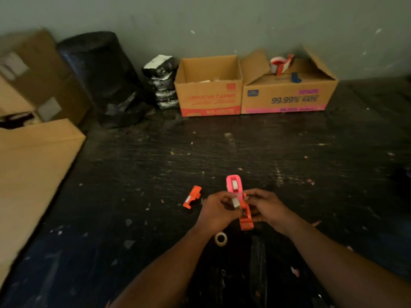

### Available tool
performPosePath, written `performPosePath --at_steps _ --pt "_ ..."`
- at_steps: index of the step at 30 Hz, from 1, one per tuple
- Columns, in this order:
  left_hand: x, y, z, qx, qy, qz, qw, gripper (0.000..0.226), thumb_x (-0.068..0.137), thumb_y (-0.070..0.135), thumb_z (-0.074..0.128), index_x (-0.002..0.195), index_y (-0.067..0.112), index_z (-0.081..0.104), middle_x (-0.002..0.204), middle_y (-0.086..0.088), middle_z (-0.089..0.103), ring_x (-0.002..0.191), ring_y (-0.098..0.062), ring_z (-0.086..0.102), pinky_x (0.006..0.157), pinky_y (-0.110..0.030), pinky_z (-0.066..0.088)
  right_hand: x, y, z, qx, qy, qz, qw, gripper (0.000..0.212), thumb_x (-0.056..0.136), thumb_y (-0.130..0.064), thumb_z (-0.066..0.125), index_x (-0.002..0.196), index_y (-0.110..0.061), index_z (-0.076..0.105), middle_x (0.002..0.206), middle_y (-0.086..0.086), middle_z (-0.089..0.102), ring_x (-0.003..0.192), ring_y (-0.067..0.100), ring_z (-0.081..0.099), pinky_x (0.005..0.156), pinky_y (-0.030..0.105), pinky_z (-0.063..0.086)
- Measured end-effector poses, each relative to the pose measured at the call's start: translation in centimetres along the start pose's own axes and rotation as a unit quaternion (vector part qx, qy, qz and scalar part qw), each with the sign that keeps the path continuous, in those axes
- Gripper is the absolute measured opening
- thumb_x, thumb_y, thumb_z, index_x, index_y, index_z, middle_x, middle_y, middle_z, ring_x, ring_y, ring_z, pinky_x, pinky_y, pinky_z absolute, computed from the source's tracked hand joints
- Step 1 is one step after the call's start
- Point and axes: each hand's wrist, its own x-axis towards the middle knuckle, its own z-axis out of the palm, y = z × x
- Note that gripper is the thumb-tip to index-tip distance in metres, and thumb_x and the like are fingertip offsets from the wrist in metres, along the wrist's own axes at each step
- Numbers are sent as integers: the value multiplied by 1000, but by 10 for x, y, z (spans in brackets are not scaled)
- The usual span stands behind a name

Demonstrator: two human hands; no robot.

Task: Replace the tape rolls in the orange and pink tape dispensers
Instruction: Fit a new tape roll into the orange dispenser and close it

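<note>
My left hand (216, 211) pinches a small tape roll (236, 202) beside the orange dispenser body (246, 220), which my right hand (265, 207) grips just above the dark floor. The pink dispenser (234, 185) lies on the floor right behind my hands, with a roll of tape showing inside it. A separate orange dispenser piece (192, 197) lies on the floor to the left. Another tape roll (220, 238) rests flat on the floor under my left wrist.
Two open cardboard boxes (209, 94) (289, 96) stand against the back wall; the right one carries a red-and-white tape gun (282, 64). Black bags (104, 74) and more cartons (33, 152) fill the left side. Paper scraps litter the floor.
</note>
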Motion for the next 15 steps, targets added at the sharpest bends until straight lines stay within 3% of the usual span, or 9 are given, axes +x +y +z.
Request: performPosePath --at_steps 3,6,9,15 --pt "5 5 -25 -60 15 -8 998 35 77 13 85 100 33 67 92 10 77 89 4 72 78 -15 57 9 -19 19 21 -19 -3 1000 23 96 -11 60 116 -19 68 103 13 76 87 26 75 76 44 61" --pt "14 7 -46 -109 26 -29 993 36 80 15 84 112 19 70 105 1 78 101 -10 74 87 -25 59 18 -33 37 53 -19 -8 998 23 96 -9 60 117 -15 67 111 18 73 89 27 73 74 41 60" --pt "22 3 -67 -142 9 -49 989 31 88 21 77 118 20 71 109 2 78 101 -13 75 92 -33 59 30 -43 50 70 -18 -14 997 23 96 -12 61 118 -12 66 108 19 74 89 28 73 71 39 59" --pt "47 -6 -99 -175 2 -68 982 28 96 16 67 123 17 69 108 0 78 94 -12 77 88 -30 61 60 -57 77 99 -19 -13 995 19 97 -10 58 114 -12 67 93 13 77 83 27 74 74 42 59"
